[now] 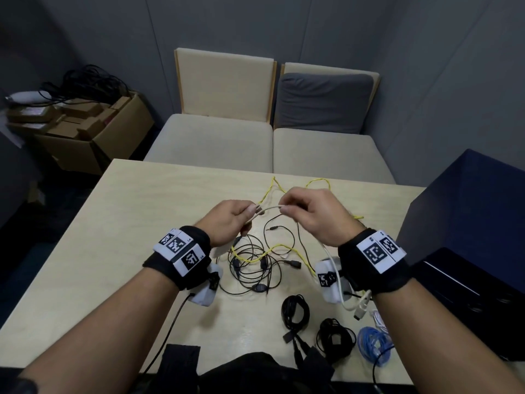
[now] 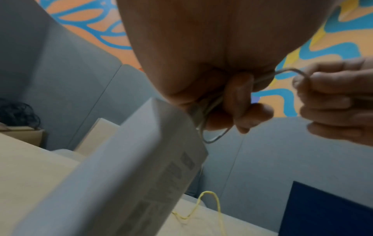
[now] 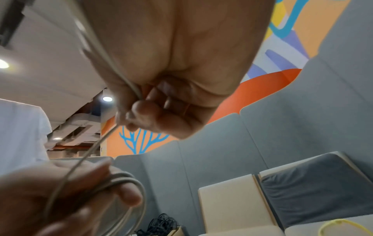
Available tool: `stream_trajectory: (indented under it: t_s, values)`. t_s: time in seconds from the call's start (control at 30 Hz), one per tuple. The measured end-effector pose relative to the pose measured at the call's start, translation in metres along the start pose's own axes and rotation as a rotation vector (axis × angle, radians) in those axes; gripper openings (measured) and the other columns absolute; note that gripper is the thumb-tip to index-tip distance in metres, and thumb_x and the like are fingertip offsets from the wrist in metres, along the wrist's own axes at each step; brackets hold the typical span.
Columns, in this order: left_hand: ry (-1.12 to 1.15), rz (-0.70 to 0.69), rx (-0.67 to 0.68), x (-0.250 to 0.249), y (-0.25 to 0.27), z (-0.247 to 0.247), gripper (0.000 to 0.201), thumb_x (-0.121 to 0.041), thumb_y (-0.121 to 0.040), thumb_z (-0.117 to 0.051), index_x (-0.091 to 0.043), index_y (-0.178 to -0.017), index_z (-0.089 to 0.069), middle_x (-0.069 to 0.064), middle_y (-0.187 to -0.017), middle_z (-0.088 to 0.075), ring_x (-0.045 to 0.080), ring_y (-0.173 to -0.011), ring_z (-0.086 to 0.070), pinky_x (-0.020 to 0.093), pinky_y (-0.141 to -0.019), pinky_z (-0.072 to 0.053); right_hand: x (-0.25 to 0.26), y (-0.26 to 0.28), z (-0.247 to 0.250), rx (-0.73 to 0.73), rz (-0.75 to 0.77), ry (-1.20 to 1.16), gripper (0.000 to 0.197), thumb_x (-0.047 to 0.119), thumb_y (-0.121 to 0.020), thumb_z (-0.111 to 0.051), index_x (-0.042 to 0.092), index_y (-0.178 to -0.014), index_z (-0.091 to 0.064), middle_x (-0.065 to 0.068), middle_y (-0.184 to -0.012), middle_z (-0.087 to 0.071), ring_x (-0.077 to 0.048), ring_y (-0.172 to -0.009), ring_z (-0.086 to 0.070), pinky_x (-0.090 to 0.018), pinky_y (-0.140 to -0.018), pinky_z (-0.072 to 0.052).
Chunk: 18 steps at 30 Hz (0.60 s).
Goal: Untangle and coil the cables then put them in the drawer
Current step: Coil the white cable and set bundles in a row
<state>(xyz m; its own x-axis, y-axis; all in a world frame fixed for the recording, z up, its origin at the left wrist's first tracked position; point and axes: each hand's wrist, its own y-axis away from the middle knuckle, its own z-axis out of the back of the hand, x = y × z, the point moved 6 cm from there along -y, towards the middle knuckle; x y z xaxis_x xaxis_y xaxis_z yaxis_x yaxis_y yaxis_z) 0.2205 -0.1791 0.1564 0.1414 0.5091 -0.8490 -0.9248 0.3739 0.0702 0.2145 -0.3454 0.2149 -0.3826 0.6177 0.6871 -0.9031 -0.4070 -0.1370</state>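
Observation:
A white cable (image 1: 270,208) stretches between both hands above the table. My left hand (image 1: 237,216) grips small loops of it (image 3: 125,183), fingers curled round them (image 2: 238,102). My right hand (image 1: 295,204) pinches the same cable (image 3: 133,86) between thumb and fingers; its tail runs down under the right wrist to a white plug (image 1: 360,308) on the table. Below the hands lies a tangle of thin black cables (image 1: 255,265) crossed by a yellow cable (image 1: 295,251). Three coiled cables sit at the front: two black (image 1: 295,311) (image 1: 336,339) and one blue (image 1: 375,345).
The light wooden table (image 1: 127,223) carries everything. A dark blue drawer cabinet (image 1: 466,223) stands at the right, its dark drawer front (image 1: 454,282) below. Two beige seats (image 1: 213,137) stand beyond the table. A cardboard box (image 1: 93,129) with black cables sits at the far left.

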Motion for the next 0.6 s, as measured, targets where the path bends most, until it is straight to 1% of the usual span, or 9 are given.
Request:
stream_trajectory:
  t_s: [0.03,0.1,0.17,0.2,0.27,0.37,0.47,0.53,0.6]
  values:
    - [0.061,-0.010,0.003,-0.004,0.001,-0.002,0.033,-0.026,-0.103,-0.034,-0.013,-0.099,-0.064,-0.002,-0.056,-0.050,0.004,-0.049,-0.043,0.016,-0.055,-0.036,-0.002,-0.002,0.003,-0.047,0.007,0.013,0.006,0.021,-0.089,-0.065,0.019,-0.085,-0.067,0.001,-0.062,-0.059,-0.011,-0.058,-0.050,-0.032,-0.060,-0.043]
    - [0.180,-0.010,0.005,-0.011,0.003,-0.004,0.042,-0.027,-0.104,-0.028,-0.007,-0.100,-0.064,-0.002,-0.054,-0.046,0.004,-0.044,-0.038,0.013,-0.048,-0.032,-0.004,-0.004,0.009,-0.122,0.020,0.037,0.006,0.022,-0.089,-0.065,0.018,-0.085,-0.067,-0.002,-0.065,-0.062,-0.015,-0.062,-0.052,-0.032,-0.063,-0.044]
    - [0.291,0.002,0.022,-0.017,0.004,-0.005,0.053,-0.030,-0.105,-0.023,0.006,-0.098,-0.062,-0.005,-0.050,-0.045,0.005,-0.042,-0.034,0.013,-0.044,-0.028,-0.005,-0.006,0.014,-0.194,0.031,0.057,0.007,0.023,-0.089,-0.065,0.018,-0.085,-0.066,-0.001,-0.065,-0.061,-0.015,-0.063,-0.052,-0.026,-0.062,-0.042]
    - [0.342,-0.004,0.030,-0.019,0.004,-0.006,0.053,-0.030,-0.105,-0.026,0.009,-0.096,-0.061,-0.007,-0.048,-0.044,0.005,-0.043,-0.033,0.015,-0.044,-0.026,-0.006,-0.006,0.016,-0.221,0.029,0.058,0.007,0.023,-0.089,-0.065,0.018,-0.084,-0.066,0.001,-0.063,-0.060,-0.013,-0.062,-0.051,-0.022,-0.060,-0.041]
    - [0.493,-0.024,0.035,-0.020,0.005,-0.002,0.040,-0.029,-0.102,-0.038,0.000,-0.088,-0.062,-0.008,-0.046,-0.037,0.007,-0.043,-0.027,0.020,-0.045,-0.022,-0.008,-0.006,0.016,-0.245,0.014,0.016,0.007,0.022,-0.088,-0.068,0.019,-0.082,-0.066,0.004,-0.059,-0.056,-0.010,-0.057,-0.047,-0.017,-0.056,-0.036]
    - [0.792,0.042,-0.025,-0.015,0.005,0.012,0.030,-0.032,-0.093,-0.046,-0.008,-0.076,-0.055,-0.008,-0.044,-0.028,0.009,-0.042,-0.020,0.025,-0.046,-0.016,-0.006,0.000,0.007,-0.167,-0.005,-0.155,0.013,0.016,-0.083,-0.074,0.025,-0.080,-0.064,0.000,-0.057,-0.053,-0.006,-0.050,-0.043,-0.017,-0.055,-0.035]
    - [0.925,0.092,-0.111,-0.009,0.003,0.025,0.033,-0.031,-0.099,-0.039,-0.011,-0.075,-0.048,-0.009,-0.043,-0.025,0.007,-0.039,-0.021,0.025,-0.047,-0.015,0.000,0.007,-0.010,-0.016,-0.009,-0.286,0.027,0.009,-0.082,-0.073,0.029,-0.095,-0.061,0.009,-0.057,-0.051,-0.003,-0.049,-0.046,-0.016,-0.058,-0.038]
    - [0.984,0.118,-0.155,-0.007,0.002,0.028,0.033,-0.030,-0.101,-0.035,-0.010,-0.077,-0.046,-0.010,-0.042,-0.025,0.005,-0.037,-0.021,0.021,-0.044,-0.020,0.002,0.008,-0.018,0.060,-0.021,-0.248,0.028,0.008,-0.084,-0.070,0.025,-0.102,-0.058,0.009,-0.058,-0.051,-0.005,-0.052,-0.047,-0.021,-0.060,-0.040]
    - [1.039,0.130,-0.182,-0.004,0.001,0.028,0.034,-0.030,-0.102,-0.033,-0.010,-0.079,-0.047,-0.010,-0.042,-0.025,0.005,-0.037,-0.022,0.019,-0.043,-0.024,-0.001,0.008,-0.023,0.119,-0.066,-0.215,0.021,0.009,-0.089,-0.063,0.021,-0.103,-0.056,0.007,-0.061,-0.055,-0.009,-0.052,-0.051,-0.028,-0.060,-0.045]
